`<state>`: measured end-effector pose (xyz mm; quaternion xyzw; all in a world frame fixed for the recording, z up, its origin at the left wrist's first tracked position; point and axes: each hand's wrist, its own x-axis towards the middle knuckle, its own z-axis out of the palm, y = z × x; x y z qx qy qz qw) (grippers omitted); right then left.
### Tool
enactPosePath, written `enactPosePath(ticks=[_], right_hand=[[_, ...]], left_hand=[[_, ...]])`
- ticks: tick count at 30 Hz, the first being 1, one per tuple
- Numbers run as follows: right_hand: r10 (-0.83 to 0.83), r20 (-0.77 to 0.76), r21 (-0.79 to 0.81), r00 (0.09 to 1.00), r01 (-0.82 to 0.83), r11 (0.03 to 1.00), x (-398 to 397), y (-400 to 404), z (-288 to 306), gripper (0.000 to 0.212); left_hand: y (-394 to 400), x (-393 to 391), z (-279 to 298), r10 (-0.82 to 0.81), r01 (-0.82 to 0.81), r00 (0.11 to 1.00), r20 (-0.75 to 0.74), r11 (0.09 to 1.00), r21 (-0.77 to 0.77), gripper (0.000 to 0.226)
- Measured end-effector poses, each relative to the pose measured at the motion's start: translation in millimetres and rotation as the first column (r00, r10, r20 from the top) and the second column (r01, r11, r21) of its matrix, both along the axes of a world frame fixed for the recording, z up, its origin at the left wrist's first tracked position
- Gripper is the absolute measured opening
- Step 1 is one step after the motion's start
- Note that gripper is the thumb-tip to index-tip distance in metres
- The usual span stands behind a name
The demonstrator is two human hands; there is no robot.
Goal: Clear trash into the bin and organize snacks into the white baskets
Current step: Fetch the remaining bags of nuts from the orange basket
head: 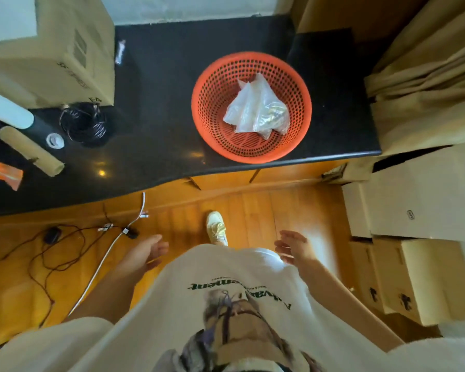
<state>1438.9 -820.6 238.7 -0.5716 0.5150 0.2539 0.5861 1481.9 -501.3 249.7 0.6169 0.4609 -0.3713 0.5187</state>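
An orange perforated basket (pixel 212 103) stands on the black countertop (pixel 159 103), near its front right corner. Inside it lies a crumpled clear plastic bag (pixel 255 108) with something yellowish in it. My left hand (pixel 148 251) hangs low in front of my white shirt, fingers apart and holding nothing. My right hand (pixel 293 248) is at the same height on the other side, also spread and holding nothing. Both hands are well below the counter edge and apart from the basket. No white basket is in view.
A large cardboard box (pixel 65 49), a coil of black cable (pixel 83 124), a tape roll (pixel 54 140), a cardboard tube (pixel 30 150) and an orange wrapper (pixel 3 173) sit at the counter's left. Cables (pixel 65 251) trail over the wooden floor. Stacked boxes (pixel 414 224) stand at right.
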Motion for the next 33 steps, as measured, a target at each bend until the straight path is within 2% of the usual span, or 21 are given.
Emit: enactPosePath(ticks=[3,8,11,14,17,21,24,26,29,31,33], right_hand=[[-0.078,0.040,-0.077,0.996,0.081,0.994,26,-8,3,0.025],[-0.042,0.089,-0.163,0.995,0.056,0.985,72,-34,11,0.024],[0.057,0.161,-0.248,0.985,-0.016,0.969,118,-48,9,0.022],[0.243,0.246,-0.355,0.938,-0.146,0.923,176,-60,4,0.020],[0.472,0.261,-0.493,0.842,-0.304,0.815,237,-73,-7,0.026],[0.708,0.179,-0.584,0.683,-0.506,0.635,311,-87,-26,0.056],[0.851,0.076,-0.573,0.520,-0.676,0.464,348,-95,-42,0.074],[0.913,0.021,-0.551,0.408,-0.757,0.351,363,-99,-53,0.078],[0.961,0.027,-0.570,0.275,-0.785,0.241,373,-102,-67,0.069],[0.962,0.069,-0.569,0.263,-0.782,0.254,377,-102,-76,0.068],[0.953,0.113,-0.556,0.280,-0.777,0.294,378,-102,-83,0.069]], left_hand=[[-34,75,12,-0.075,0.073,0.992,0.103,0.997,0.015,0.023],[-90,148,24,-0.187,0.196,0.965,0.183,0.980,-0.034,0.021],[-121,179,15,-0.224,0.247,0.953,0.204,0.964,-0.098,0.019],[-148,206,1,-0.200,0.234,0.954,0.223,0.963,-0.133,0.020],[-168,237,-20,-0.137,0.170,0.955,0.263,0.979,-0.108,0.023],[-178,283,-49,-0.063,0.051,0.925,0.375,0.998,0.042,0.032],[-176,323,-68,-0.143,0.055,0.868,0.475,0.979,0.195,0.031],[-171,349,-78,-0.328,0.167,0.796,0.509,0.927,0.336,0.033],[-176,383,-88,-0.597,0.390,0.593,0.540,0.800,0.455,0.034],[-188,403,-96,-0.760,0.556,0.363,0.539,0.641,0.529,0.040],[-200,418,-104,-0.848,0.616,0.091,0.522,0.459,0.640,0.051]])
